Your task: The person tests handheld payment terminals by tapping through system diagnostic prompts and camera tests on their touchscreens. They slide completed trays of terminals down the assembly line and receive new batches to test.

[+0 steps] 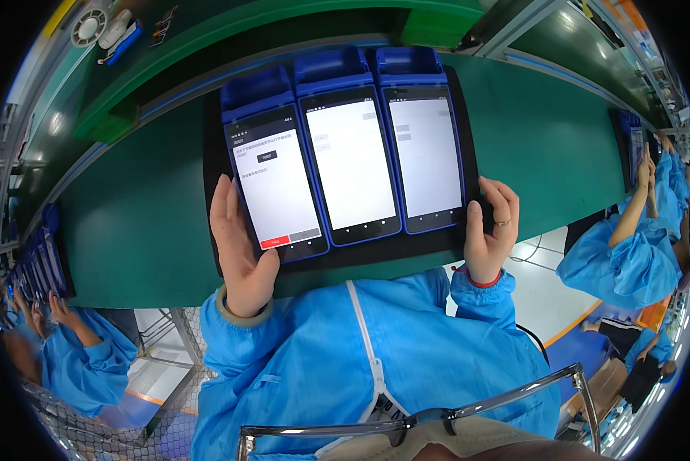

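Observation:
Three blue handheld payment terminals lie side by side on a black mat [422, 244], their screens lit. The left terminal [272, 180] shows a page with a red button at its foot. The middle terminal [351, 165] and the right terminal [425, 161] show mostly white pages with small grey buttons. My left hand [241, 253] rests along the left terminal's lower left side, fingers extended and thumb spread near its bottom corner. Beside the right terminal's lower right edge is my right hand [491, 234], thumb and loosely curved fingers apart. Neither hand grips a terminal.
Under the mat runs a green bench [145, 215]; a green shelf edge [260, 58] borders its far side. Co-workers in blue sit left [87, 369] and right [629, 253]. More blue devices [45, 257] stand at the left end. A small white fan [89, 28] is far left.

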{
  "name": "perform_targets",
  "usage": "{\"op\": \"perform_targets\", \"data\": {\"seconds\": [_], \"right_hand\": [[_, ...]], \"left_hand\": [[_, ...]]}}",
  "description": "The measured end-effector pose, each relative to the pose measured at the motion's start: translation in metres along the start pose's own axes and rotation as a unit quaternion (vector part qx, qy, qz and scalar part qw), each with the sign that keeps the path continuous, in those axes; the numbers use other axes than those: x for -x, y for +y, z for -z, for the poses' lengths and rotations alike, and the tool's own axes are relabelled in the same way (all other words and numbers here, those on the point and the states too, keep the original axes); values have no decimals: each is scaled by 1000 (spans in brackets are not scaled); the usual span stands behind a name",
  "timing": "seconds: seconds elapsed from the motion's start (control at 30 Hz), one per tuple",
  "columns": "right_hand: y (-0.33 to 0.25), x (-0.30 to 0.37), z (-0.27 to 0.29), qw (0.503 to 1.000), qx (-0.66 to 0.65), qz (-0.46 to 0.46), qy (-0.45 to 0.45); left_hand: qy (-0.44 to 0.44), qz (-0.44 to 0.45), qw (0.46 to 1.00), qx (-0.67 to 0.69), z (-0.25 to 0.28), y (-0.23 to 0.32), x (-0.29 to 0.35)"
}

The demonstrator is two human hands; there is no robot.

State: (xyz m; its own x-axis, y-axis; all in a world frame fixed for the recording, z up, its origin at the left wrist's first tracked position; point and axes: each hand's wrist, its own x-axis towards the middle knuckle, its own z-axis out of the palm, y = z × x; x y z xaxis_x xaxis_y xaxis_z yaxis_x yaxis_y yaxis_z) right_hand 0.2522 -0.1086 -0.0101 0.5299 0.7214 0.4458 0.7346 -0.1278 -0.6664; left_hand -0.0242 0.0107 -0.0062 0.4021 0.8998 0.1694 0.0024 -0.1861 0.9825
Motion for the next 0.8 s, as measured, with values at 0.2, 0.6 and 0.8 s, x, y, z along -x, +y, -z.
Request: {"op": "perform_targets", "data": {"seconds": [0.2, 0.6, 0.8], "right_hand": [[4, 2, -3, 999, -29, 2, 16], [-7, -2, 4, 956, 40, 278, -90], [-17, -4, 5, 946, 107, 270, -145]], "left_hand": [[2, -2, 1000, -3, 0, 2, 1], [-30, -14, 999, 10, 5, 1, -3], [-32, -9, 999, 29, 3, 3, -2]]}}
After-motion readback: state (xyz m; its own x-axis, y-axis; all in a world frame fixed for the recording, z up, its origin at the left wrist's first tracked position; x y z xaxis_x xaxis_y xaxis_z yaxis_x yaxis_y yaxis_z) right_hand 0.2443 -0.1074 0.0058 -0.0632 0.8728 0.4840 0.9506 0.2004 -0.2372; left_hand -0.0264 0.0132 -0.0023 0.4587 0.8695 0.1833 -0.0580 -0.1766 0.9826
